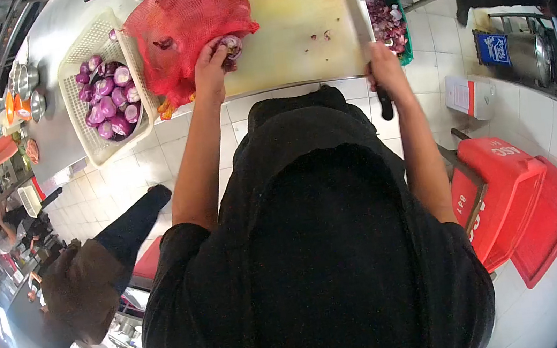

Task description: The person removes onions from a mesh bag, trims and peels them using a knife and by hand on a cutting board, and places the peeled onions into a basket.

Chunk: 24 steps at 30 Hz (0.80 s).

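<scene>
My left hand point(211, 65) is closed on a red onion point(231, 46) at the near right corner of a red mesh bag point(180, 18). The bag lies on the left part of a pale cutting board point(300, 16). My right hand point(388, 68) grips a knife by its black handle point(385, 105), out past the board's right edge; its blade points away from me. Left of the bag, a white plastic basket point(73, 81) holds several peeled red onions point(117, 96). A green basket point(407, 44) with onion skins and trimmings point(385, 19) sits beyond the board's right side.
Small scraps point(317, 36) dot the board. Red bins point(499, 194) stand behind me on the right, near a white box point(470, 96) and a large metal pot point(523, 57). Another person point(86, 287) is at the left behind me. Metal bowls point(27, 80) lie far left.
</scene>
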Motion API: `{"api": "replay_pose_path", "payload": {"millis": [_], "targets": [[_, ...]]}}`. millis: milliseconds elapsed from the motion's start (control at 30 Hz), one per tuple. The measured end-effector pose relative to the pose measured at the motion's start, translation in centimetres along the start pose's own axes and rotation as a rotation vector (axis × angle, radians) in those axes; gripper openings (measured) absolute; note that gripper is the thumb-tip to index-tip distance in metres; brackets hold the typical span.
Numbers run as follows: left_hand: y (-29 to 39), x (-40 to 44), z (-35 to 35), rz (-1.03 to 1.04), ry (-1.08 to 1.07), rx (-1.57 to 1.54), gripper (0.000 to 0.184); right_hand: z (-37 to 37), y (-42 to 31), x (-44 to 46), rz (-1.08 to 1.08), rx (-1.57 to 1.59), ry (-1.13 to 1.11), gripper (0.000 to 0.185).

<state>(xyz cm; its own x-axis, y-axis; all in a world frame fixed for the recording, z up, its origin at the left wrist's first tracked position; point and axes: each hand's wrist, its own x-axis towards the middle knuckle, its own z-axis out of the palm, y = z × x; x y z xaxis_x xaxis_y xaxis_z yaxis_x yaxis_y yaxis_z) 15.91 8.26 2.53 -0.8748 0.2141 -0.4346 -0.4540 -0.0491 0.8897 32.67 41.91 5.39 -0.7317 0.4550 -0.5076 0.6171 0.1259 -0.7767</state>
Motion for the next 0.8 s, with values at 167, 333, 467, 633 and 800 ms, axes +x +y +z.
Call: {"api": "replay_pose_path", "payload": {"millis": [167,333,467,633,800], "targets": [[-0.7,-1.9,-0.5,-0.064,-0.069,-0.193,0.03,-1.6,-0.2,-0.8,-0.007,-0.093,0.004,0.037],[-0.1,-2.9,-0.5,-0.067,-0.159,-0.339,0.033,4.3,0.1,-5.3,-0.143,-0.319,-0.253,0.037],[0.8,-3.4,-0.9,-0.052,-0.162,-0.328,0.033,2.2,2.1,-4.7,-0.019,-0.135,-0.009,0.038],[2.3,-4.8,-1.4,-0.015,-0.141,-0.312,0.031,-3.7,1.6,-3.0,0.028,-0.055,0.091,0.034],[3.7,-5.7,-1.8,0.03,-0.106,-0.253,0.034,2.7,-3.1,-3.4,-0.046,-0.042,-0.152,0.033]]}}
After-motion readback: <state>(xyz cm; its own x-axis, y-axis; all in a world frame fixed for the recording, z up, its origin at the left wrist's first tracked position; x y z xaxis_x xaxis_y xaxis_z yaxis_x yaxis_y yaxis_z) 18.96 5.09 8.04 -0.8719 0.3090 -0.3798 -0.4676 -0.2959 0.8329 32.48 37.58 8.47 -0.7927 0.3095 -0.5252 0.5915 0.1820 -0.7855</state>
